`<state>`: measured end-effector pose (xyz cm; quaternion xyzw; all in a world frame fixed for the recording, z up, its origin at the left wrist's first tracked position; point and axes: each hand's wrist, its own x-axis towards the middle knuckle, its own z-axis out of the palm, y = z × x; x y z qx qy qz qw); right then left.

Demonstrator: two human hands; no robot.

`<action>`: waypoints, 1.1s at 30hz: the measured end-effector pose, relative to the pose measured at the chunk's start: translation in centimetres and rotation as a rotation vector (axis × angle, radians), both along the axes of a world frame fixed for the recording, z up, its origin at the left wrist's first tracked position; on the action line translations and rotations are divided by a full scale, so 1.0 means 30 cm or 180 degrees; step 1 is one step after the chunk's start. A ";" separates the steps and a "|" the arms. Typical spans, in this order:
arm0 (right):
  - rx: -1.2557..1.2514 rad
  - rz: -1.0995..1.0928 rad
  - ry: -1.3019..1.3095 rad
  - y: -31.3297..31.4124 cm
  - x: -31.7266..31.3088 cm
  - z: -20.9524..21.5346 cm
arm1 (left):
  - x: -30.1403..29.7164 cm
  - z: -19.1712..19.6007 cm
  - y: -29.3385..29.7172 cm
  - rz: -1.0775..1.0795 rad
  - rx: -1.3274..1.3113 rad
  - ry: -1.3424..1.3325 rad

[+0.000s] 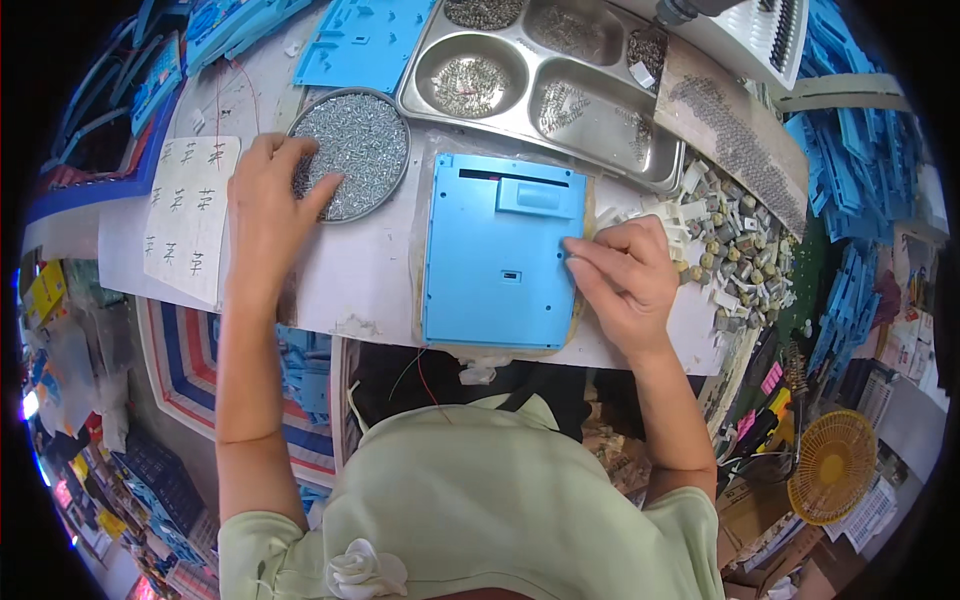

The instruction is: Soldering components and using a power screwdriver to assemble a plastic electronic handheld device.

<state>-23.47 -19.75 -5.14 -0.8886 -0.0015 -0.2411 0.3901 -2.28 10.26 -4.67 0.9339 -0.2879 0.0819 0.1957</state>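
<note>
My left hand (270, 195) reaches over the left rim of a round dish (405, 165) heaped with small silver screws (355, 150). Its thumb and forefinger are spread apart over the screws. A light-blue plastic housing (470, 250) with a slot and a small rectangular opening lies on the table in front of me. At its right edge, my right hand (635, 275) holds thumb and forefinger pinched together, close to a small hole. Whatever is between those fingertips is too small to make out.
Beyond the housing lies a metal compartment tray (530, 75) of small parts. Small motors or similar metal-and-white parts (735, 235) pile up at right, below a board (735, 120) strewn with tiny pieces. A marked white sheet (190, 225) and another blue panel (360, 45) lie left.
</note>
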 end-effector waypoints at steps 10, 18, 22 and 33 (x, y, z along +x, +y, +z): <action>-0.0410 0.0192 -0.0040 -0.002 0.005 -0.038 | 0.019 -0.033 0.025 -0.0293 -0.0045 0.0082; -0.0092 -0.0320 -0.0152 -0.116 0.023 0.085 | 0.033 -0.027 0.011 -0.0381 -0.0108 0.0043; -0.0515 0.0255 -0.0371 -0.071 0.046 0.117 | 0.037 -0.016 0.011 -0.0406 -0.0216 0.0064; -0.0859 -0.0180 -0.0323 0.068 -0.018 0.009 | 0.026 -0.032 0.006 -0.0299 -0.0222 0.0096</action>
